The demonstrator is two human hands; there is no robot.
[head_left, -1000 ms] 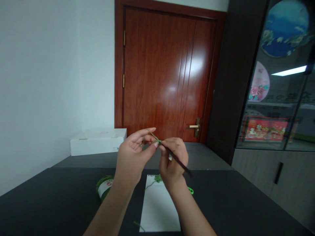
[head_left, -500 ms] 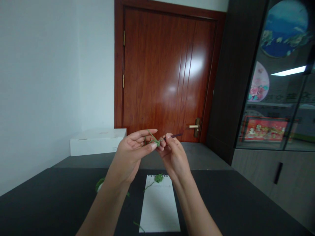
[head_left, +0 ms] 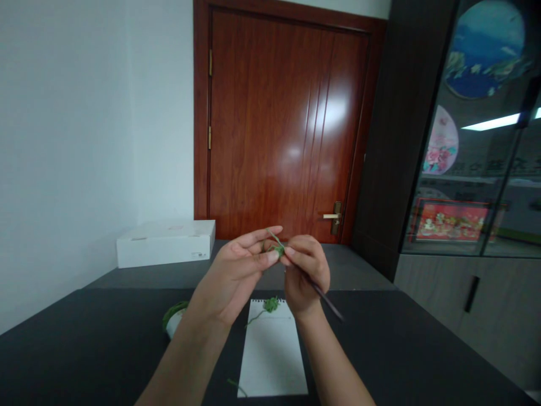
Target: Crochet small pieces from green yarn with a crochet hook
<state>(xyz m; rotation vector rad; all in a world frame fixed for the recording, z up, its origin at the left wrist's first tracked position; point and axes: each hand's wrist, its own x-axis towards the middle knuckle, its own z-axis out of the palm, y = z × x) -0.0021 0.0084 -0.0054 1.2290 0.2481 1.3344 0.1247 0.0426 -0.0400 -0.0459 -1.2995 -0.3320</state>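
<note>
We look across a dark table (head_left: 84, 344) at a white spiral notepad (head_left: 273, 352). Left of the notepad sits a ball of green yarn (head_left: 174, 314). Above the notepad, our left hand (head_left: 232, 272) pinches a small green crocheted piece (head_left: 278, 250) between thumb and fingers; our right hand (head_left: 305, 274), just beside it, closes around a dark crochet hook (head_left: 328, 300). A green scrap (head_left: 271, 305) lies on the notepad's top edge.

Dim, even indoor light, pale glare on the wooden door (head_left: 333, 113), bowed frame edges.
</note>
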